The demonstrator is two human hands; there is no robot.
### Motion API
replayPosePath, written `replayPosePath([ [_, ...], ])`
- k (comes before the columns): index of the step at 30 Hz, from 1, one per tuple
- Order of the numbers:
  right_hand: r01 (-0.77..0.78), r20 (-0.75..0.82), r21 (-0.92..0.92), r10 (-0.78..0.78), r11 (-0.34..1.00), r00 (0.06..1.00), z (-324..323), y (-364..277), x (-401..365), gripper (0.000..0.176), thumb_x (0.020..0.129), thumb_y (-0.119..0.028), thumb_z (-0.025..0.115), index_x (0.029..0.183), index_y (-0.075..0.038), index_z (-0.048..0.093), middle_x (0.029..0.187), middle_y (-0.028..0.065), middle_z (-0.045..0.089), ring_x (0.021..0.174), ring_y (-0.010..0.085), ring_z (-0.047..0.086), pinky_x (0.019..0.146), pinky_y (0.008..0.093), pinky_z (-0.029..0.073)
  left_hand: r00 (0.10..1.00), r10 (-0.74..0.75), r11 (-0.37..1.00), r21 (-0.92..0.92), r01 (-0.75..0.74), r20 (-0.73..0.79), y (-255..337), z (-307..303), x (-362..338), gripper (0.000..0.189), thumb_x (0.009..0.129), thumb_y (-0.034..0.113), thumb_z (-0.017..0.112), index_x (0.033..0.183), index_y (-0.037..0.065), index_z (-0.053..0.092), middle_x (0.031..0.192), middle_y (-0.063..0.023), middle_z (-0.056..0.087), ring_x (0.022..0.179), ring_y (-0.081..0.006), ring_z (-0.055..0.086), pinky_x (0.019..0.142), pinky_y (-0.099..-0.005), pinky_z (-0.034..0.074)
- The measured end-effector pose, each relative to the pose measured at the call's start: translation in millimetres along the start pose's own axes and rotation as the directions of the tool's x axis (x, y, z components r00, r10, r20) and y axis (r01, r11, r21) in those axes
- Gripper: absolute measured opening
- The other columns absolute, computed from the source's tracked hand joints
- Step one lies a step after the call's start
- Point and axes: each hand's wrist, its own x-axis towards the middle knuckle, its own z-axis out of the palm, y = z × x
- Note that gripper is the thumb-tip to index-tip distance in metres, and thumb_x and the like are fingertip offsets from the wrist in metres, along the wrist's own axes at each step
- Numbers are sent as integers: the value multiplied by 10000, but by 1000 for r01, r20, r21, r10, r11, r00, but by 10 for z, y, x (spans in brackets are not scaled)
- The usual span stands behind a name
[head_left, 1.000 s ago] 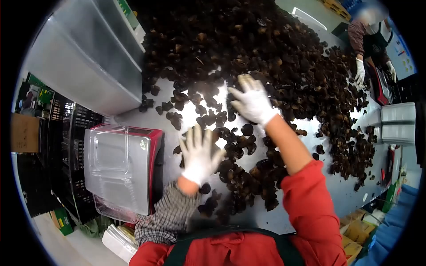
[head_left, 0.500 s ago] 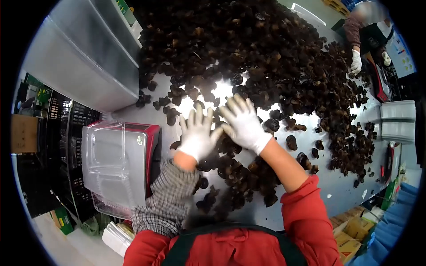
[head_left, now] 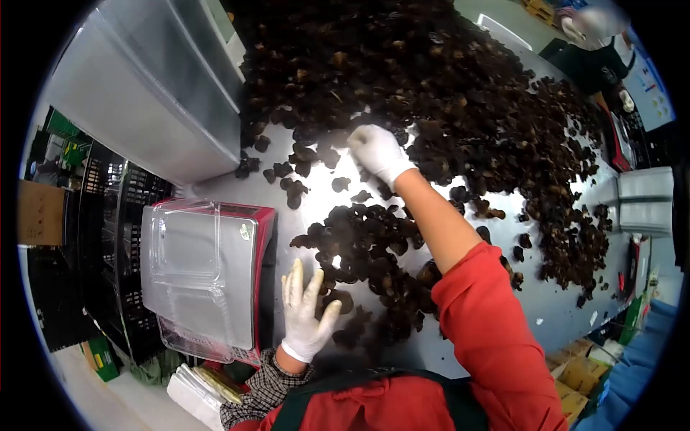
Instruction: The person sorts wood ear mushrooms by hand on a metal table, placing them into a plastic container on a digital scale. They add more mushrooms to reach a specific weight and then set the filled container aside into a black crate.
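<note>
Dark brown, curled wood ear mushrooms lie on a metal table (head_left: 438, 345), with a big heap (head_left: 402, 79) at the back and a smaller cluster (head_left: 366, 244) close to me. My right hand (head_left: 377, 152), in a white glove, is at the near edge of the big heap with its fingers curled in. Whatever those fingers may hold is hidden. By the left side of the smaller cluster, my gloved left hand (head_left: 305, 316) has its fingers spread and nothing in it. Loose mushrooms (head_left: 295, 190) lie scattered between the two groups.
A red scale (head_left: 264, 233) stands left, bearing a clear plastic clamshell box (head_left: 183, 244). Tall grey containers (head_left: 144, 93) rise behind it; black crates (head_left: 136, 280) flank the table. Another person (head_left: 593, 68) is at the far right, near stacked clear trays (head_left: 645, 197).
Both hands were spread side by side over the mushrooms. My left hand has drawn back toward me; my right hand has moved slightly away and curled. The other person's arm has lifted off the table.
</note>
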Motion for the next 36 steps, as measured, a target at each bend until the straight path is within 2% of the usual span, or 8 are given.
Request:
replayPosePath([
  [2, -85, -25, 383, 102, 920, 994, -342, 60, -113, 156, 835, -148, 616, 931, -53, 694, 838, 98, 690, 740, 149, 620, 719, 276, 495, 1000, 7, 1000, -18, -7, -29, -20, -3, 67, 618, 798, 226, 684, 1346, 47, 461, 1451, -273, 299, 1344, -411, 307, 1097, -547, 201],
  [6, -203, -90, 445, 269, 872, 959, -1423, -141, -1244, 175, 873, -164, 595, 892, 0, 654, 786, 24, 657, 701, 83, 568, 662, 229, 466, 997, 44, 998, -45, -47, -63, 95, 121, 409, 533, 828, 139, 628, 1313, -17, 470, 1455, -270, 302, 1315, -424, 324, 1094, -477, 250],
  [11, -496, -101, 134, 509, 858, 855, -2254, 370, -3704, 232, 889, -194, 573, 768, -12, 649, 660, 42, 609, 598, 89, 517, 559, 247, 417, 976, 190, 978, 102, -180, -107, 0, 526, 977, 560, 825, 278, 646, 1298, 16, 498, 1418, -279, 332, 1298, -433, 317, 1087, -522, 223],
  [13, -822, -8, -173, 833, 543, 553, -2378, 315, -4489, 196, 867, -181, 580, 874, -9, 674, 756, 101, 672, 713, 182, 641, 678, 299, 500, 993, 113, 970, 216, -115, 24, -29, 661, 1153, 600, 848, 386, 603, 1340, 66, 480, 1465, -261, 271, 1346, -422, 253, 1109, -534, 168],
  [14, -628, -184, -632, 699, 455, 691, -2346, 552, -4988, 201, 843, -164, 607, 964, -15, 671, 854, 139, 683, 862, 265, 664, 779, 331, 506, 992, 73, 946, 308, -101, 100, -43, 734, 1186, 630, 854, 430, 583, 1368, 91, 449, 1490, -254, 218, 1372, -416, 204, 1114, -549, 135],
  [18, -605, -333, -197, 528, 772, 782, -2059, 289, -4580, 292, 822, -106, 627, 1103, -28, 632, 1052, 176, 648, 984, 320, 624, 888, 379, 477, 933, 1, 896, 415, -161, 360, 144, 683, 936, 657, 876, 528, 515, 1402, 145, 421, 1531, -259, 73, 1411, -423, 94, 1106, -607, 48],
  [25, 177, -88, -378, -225, 909, 970, -456, -38, -2170, 500, 846, -293, 640, 1272, -58, 523, 1342, 231, 458, 1264, 382, 411, 1049, 450, 344, 871, 241, 912, 206, -354, 429, 283, 419, -222, 543, 802, 461, 638, 1202, 95, 599, 1452, -245, 289, 1334, -440, 238, 1060, -652, 137],
  [36, 226, 8, -298, -234, 927, 972, -481, -136, -3159, 275, 803, -168, 637, 1066, -86, 635, 1121, 123, 594, 1083, 316, 537, 927, 446, 428, 977, 207, 977, 46, -209, 42, -93, 107, -245, 389, 767, 238, 712, 1124, 102, 636, 1418, -124, 418, 1343, -331, 314, 1118, -572, 117],
])
